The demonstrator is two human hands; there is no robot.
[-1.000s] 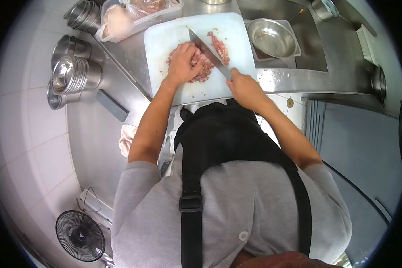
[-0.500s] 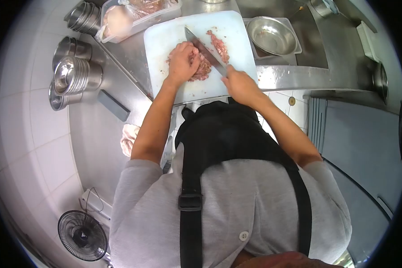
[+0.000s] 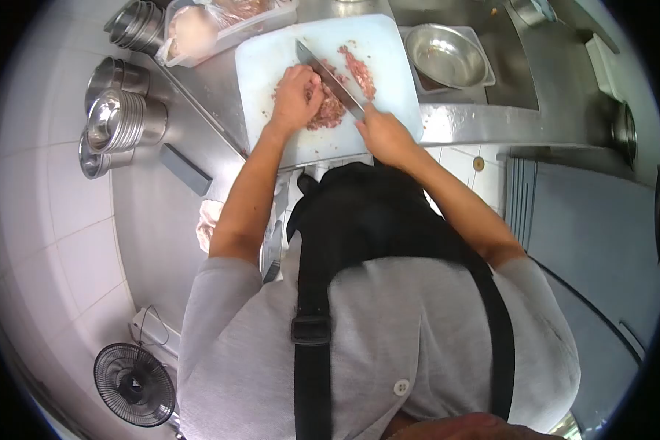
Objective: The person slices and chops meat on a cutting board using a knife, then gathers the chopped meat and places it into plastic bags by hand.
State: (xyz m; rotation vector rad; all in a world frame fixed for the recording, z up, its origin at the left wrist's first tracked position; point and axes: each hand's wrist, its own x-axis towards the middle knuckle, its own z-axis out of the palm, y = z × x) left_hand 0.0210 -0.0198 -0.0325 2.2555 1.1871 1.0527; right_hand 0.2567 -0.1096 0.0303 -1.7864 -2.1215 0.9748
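On a white cutting board (image 3: 271, 62) lies a pile of chopped reddish meat (image 3: 328, 111). My left hand (image 3: 297, 99) rests on the pile's left part, fingers curled and pressed down on the meat. In my right hand (image 3: 385, 132) is the handle of a long knife (image 3: 331, 81), wrapped by closed fingers. Its blade slants up and left across the pile, with the tip beyond my left fingertips. A separate narrow strip of chopped meat (image 3: 358, 71) lies to the right of the blade.
Behind the board at left stands a plastic tub (image 3: 260, 29) with bagged meat. A metal bowl (image 3: 446, 56) sits in a tray at right. Stacked metal pots (image 3: 117, 121), a grey block (image 3: 186, 169) and a cloth (image 3: 208, 224) are at left. A fan (image 3: 134, 384) is at lower left.
The knife and my right hand have shifted left and slightly away from my body across the meat pile. My left hand stays on the pile, with only a small shift.
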